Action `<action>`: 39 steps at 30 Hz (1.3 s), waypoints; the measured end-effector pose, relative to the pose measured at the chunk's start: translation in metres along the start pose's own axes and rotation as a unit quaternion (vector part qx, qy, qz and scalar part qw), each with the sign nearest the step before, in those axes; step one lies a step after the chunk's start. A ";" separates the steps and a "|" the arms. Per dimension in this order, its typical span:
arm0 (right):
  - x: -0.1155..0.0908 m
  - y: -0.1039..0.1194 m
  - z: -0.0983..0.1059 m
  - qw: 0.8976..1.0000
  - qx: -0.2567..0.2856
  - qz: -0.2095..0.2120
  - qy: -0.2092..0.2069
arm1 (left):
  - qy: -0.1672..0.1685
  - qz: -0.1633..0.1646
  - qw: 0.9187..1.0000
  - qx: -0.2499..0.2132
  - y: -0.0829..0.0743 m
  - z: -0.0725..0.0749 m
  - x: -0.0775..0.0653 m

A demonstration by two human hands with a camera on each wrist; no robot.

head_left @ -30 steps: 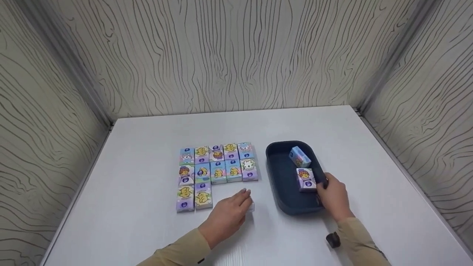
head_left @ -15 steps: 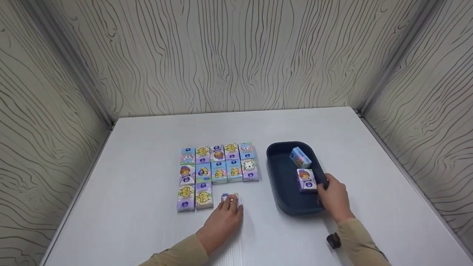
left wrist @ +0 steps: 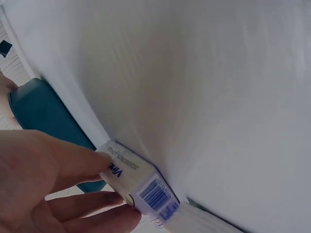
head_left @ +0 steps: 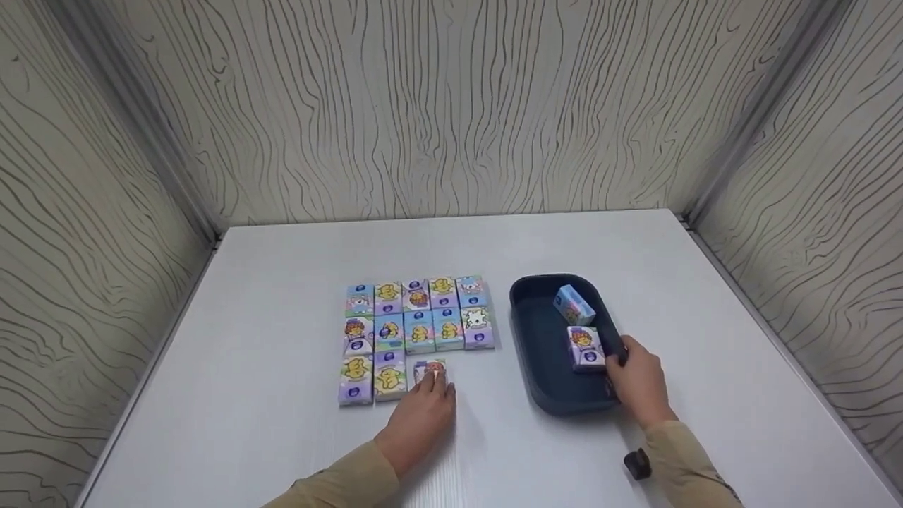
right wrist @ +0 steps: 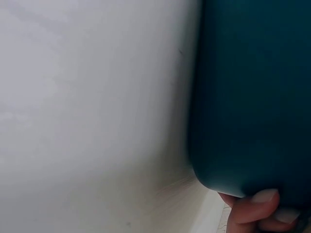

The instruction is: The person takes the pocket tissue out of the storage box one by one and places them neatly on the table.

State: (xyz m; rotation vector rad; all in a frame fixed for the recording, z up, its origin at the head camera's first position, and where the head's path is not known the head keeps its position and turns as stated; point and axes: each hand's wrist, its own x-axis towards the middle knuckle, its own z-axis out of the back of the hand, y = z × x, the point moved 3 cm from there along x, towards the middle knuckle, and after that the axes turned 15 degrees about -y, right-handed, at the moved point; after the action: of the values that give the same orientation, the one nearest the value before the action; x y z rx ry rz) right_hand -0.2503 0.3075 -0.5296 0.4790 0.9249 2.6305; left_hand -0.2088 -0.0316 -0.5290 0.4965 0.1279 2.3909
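My left hand (head_left: 422, 418) holds a small tissue pack (head_left: 430, 368) near the front of the table, just right of the third row's two packs. In the left wrist view, thumb and fingers pinch that pack (left wrist: 133, 172), its barcode end showing. Several more tissue packs (head_left: 419, 331) with cartoon prints lie flat in close rows, two full rows and a shorter front one. At the right, my right hand (head_left: 637, 377) grips the right rim of a dark blue plastic bin (head_left: 540, 353). Inside the bin are two tissue packs, one lying flat (head_left: 585, 349) and one tilted (head_left: 573, 305).
The white table (head_left: 282, 451) is walled at the back and both sides by wood-grain panels (head_left: 437, 106). A small black object (head_left: 637, 464) shows beside the right sleeve (head_left: 688, 458).
My left hand has moved left and set the tissue pack's printed face upward, bringing it close beside the front row. The right hand and the bin stay put.
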 end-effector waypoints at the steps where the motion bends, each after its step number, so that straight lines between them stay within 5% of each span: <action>1: 0.000 0.000 0.000 1.000 -0.001 0.002 -0.001 | -0.008 0.002 1.000 0.003 0.001 0.000 0.001; 4: 0.000 -0.001 0.000 1.000 -0.004 0.007 -0.004 | -0.028 0.008 0.999 0.012 0.002 -0.001 0.004; 20: 0.001 -0.001 -0.001 1.000 0.001 0.001 -0.004 | -0.001 0.050 0.999 0.008 0.009 -0.002 0.008; 27: 0.001 0.000 0.000 1.000 0.002 -0.001 -0.003 | -0.019 0.060 0.998 -0.002 0.011 0.000 0.010; 33: 0.002 0.000 -0.001 1.000 -0.002 0.007 -0.011 | -0.046 0.061 0.997 -0.023 0.006 0.011 0.028; 39: 0.002 -0.002 -0.002 1.000 -0.005 -0.002 -0.003 | -0.064 0.082 0.989 -0.105 -0.005 0.023 0.063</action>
State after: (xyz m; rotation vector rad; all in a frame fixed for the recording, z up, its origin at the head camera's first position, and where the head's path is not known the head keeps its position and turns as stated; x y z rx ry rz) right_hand -0.2526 0.3093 -0.5320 0.4825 0.9100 2.6282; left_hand -0.2403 0.0121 -0.4890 0.5785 -0.2276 2.4865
